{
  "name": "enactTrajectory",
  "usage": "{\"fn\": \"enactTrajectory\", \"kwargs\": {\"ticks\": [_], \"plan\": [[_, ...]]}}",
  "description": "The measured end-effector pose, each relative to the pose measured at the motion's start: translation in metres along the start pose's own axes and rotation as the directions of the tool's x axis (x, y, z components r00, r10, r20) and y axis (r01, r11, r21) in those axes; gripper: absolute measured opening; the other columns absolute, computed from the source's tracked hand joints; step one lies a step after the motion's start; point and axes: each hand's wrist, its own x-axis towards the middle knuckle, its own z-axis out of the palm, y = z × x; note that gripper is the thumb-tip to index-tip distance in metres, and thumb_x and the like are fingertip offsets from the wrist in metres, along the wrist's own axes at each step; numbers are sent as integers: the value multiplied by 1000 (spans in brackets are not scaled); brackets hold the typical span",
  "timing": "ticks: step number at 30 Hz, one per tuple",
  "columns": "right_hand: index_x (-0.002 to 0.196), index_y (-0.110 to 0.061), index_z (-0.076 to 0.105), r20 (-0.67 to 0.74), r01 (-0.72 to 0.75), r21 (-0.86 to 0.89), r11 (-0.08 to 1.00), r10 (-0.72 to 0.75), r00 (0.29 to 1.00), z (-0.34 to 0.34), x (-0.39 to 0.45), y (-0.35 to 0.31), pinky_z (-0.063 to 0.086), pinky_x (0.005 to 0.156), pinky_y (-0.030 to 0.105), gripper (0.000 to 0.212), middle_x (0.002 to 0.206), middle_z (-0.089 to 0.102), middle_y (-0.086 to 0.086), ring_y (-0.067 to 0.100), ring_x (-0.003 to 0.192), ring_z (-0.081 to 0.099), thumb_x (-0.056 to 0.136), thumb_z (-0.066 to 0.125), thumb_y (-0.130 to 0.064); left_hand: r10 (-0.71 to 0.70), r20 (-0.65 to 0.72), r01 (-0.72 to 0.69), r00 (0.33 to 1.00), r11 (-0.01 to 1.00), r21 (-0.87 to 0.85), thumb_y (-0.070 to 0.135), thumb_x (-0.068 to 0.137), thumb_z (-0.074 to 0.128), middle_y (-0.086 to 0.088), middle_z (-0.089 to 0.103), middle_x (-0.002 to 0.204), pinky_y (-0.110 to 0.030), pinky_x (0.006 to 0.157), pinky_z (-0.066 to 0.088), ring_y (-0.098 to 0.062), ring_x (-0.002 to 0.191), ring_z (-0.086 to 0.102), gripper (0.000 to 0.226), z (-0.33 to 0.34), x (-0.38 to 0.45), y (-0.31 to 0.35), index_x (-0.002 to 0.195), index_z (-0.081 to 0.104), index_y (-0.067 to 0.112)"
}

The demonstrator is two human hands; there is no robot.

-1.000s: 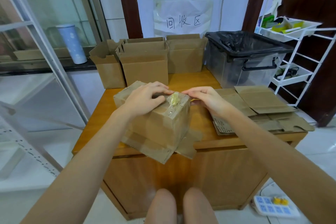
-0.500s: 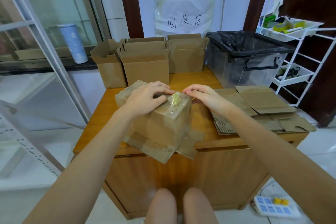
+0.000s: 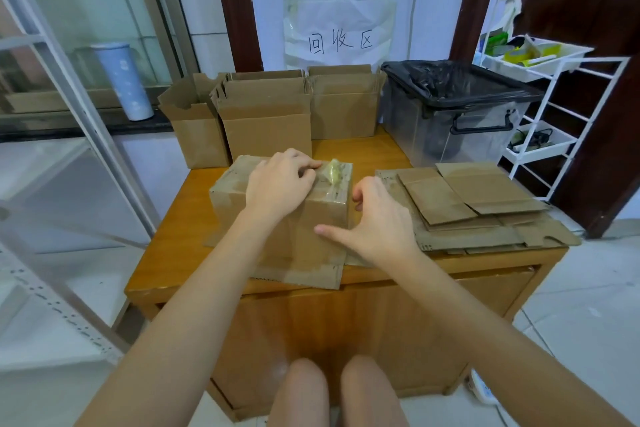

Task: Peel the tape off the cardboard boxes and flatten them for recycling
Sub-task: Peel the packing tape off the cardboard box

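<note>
The taped box sits at the near middle of the wooden table, its bottom flaps splayed out. A crumpled wad of clear tape stands lifted at its far top edge. The left hand rests on the lid, fingers curled at the tape's root (whether they actually pinch it I cannot tell). The right hand clasps the box's right corner, thumb along the front face. To do this well, I judge: brace with the right hand and pull the strip low and steadily along the seam, so it comes away whole. Count: one taped box, three open boxes behind, one flattened stack, one lined bin.
</note>
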Motion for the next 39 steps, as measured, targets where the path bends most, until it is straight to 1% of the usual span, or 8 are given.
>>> {"fn": "enactTrajectory", "kwargs": {"ticks": [4,8,15,20,23,25,32,39], "plan": [[103,-16,47,-81,7,-15,1000,-8,997,11,0,-5,50,65,28,59,99,55,-3,14,82,58,73,68,-63,-55,-62,57,997,998,30,30,98,37,9,55,128,-33,89,39,-16,115,48,35,-1,-5,7,122,62,33],[101,-14,53,-64,6,95,995,0,998,13,3,-1,53,71,33,45,99,63,1,17,83,62,81,67,-51,-56,-57,59,997,997,52,30,98,36,7,54,129,-33,88,38,-18,116,47,37,-3,-7,8,124,61,32],[106,-7,56,-78,88,78,993,-82,994,16,0,1,52,75,37,31,103,65,7,24,89,63,94,56,-35,-59,-63,63,996,997,54,29,98,35,6,54,128,-34,92,36,-19,115,47,37,-2,-6,8,124,61,30],[109,-11,51,-64,117,-27,993,-119,991,11,-3,-1,53,68,34,38,101,59,1,18,82,61,93,53,-45,-58,-69,62,996,996,58,27,98,35,4,55,127,-35,93,36,-20,115,48,37,-1,-6,8,124,62,29],[103,-14,43,-36,115,-195,974,-125,992,4,2,-11,45,62,25,56,90,45,-5,13,77,52,82,55,-64,-60,-68,64,996,995,70,27,98,35,3,55,127,-35,94,36,-21,114,48,37,-1,-6,8,124,61,28],[96,-15,37,-21,118,-251,961,-127,992,1,9,-16,36,61,24,52,86,42,-4,13,74,47,84,55,-62,-55,-77,62,995,994,89,27,98,35,1,55,127,-36,94,35,-22,114,48,38,0,-6,8,125,61,26],[90,-13,30,-21,166,-149,975,-171,985,6,13,-10,21,49,22,40,82,41,-2,14,69,40,92,55,-45,-82,-103,98,991,983,158,29,98,33,-2,54,126,-37,93,35,-23,116,48,38,3,-5,9,126,59,22],[103,-6,50,-76,202,-87,976,-208,975,13,13,3,43,61,29,32,89,58,4,20,75,57,95,54,-37,-84,-112,103,990,978,179,30,99,32,-2,54,125,-37,93,36,-22,116,48,39,5,-5,9,127,57,22]]}}
